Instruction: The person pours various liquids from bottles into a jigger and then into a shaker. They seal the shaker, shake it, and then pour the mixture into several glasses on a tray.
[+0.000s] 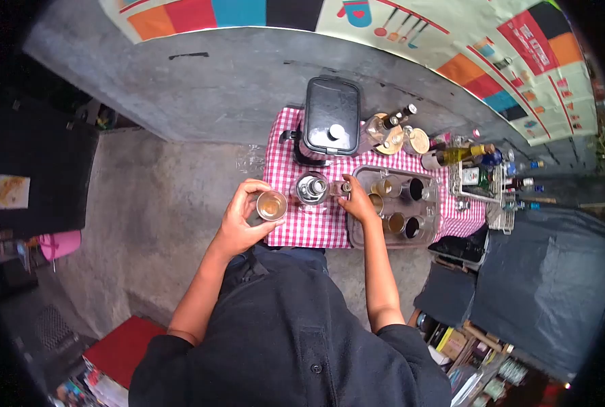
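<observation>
Gripping a part-filled cup (272, 205) by the left edge of the tabletop (309, 237) with your left hand (238, 216), you are pinching a glass vessel (339, 188) beside the bottle (310, 190) with your right hand (359, 202), apparently preparing drinks, the next move likely needing a level cup.

Up top, a colourful poster (451, 44) sweeps across the grey wall (248, 74), coloured squares and kitchen utensils printed on it! Over at far left, an orange-and-white picture (8, 191) on a dark surface, with something pink (61, 245) just below it. Down at lower left, a red flat-topped object (122, 349); across at right, a dark sheet (543, 292) hangs in folds.
</observation>
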Action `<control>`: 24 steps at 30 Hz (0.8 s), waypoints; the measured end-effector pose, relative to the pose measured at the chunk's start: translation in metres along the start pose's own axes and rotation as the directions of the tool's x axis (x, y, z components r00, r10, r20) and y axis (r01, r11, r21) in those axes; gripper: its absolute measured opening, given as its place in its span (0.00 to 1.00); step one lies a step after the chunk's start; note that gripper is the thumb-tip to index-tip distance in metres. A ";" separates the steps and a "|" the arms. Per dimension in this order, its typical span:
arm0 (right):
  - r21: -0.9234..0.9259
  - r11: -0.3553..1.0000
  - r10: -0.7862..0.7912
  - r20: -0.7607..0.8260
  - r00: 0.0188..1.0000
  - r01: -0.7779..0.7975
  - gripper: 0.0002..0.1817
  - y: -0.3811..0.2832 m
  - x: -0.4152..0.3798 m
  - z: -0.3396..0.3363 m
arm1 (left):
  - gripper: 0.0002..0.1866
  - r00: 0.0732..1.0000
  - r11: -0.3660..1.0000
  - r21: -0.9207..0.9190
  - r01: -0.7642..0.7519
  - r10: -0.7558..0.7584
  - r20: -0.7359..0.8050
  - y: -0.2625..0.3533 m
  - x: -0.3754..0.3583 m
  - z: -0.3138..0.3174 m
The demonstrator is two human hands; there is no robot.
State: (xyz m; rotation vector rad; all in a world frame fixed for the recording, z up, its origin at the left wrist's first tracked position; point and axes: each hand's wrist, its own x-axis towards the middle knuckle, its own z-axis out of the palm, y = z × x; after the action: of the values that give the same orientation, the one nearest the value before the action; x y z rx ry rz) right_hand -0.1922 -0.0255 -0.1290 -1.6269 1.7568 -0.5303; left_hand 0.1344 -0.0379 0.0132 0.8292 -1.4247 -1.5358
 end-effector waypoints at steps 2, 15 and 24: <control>-0.006 0.999 0.041 -0.013 0.999 -0.041 0.40 -0.012 -0.009 -0.011 | 0.33 0.999 1.000 0.007 -0.004 0.003 0.047 0.005 0.004 -0.001; -0.150 0.970 0.178 -0.106 0.978 -0.192 0.50 0.002 -0.126 -0.086 | 0.32 0.966 0.999 0.044 -0.015 0.004 0.258 0.014 0.019 0.048; -0.192 0.974 0.104 -0.106 0.989 -0.123 0.53 0.072 -0.122 -0.130 | 0.33 0.964 0.993 0.107 0.058 -0.084 0.252 -0.025 0.027 0.138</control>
State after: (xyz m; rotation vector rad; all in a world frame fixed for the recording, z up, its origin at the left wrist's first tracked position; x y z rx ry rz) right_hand -0.3366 0.0846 -0.0650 -1.6443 2.0154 -0.3958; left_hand -0.0042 -0.0054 0.0080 0.7677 -1.6848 -1.6859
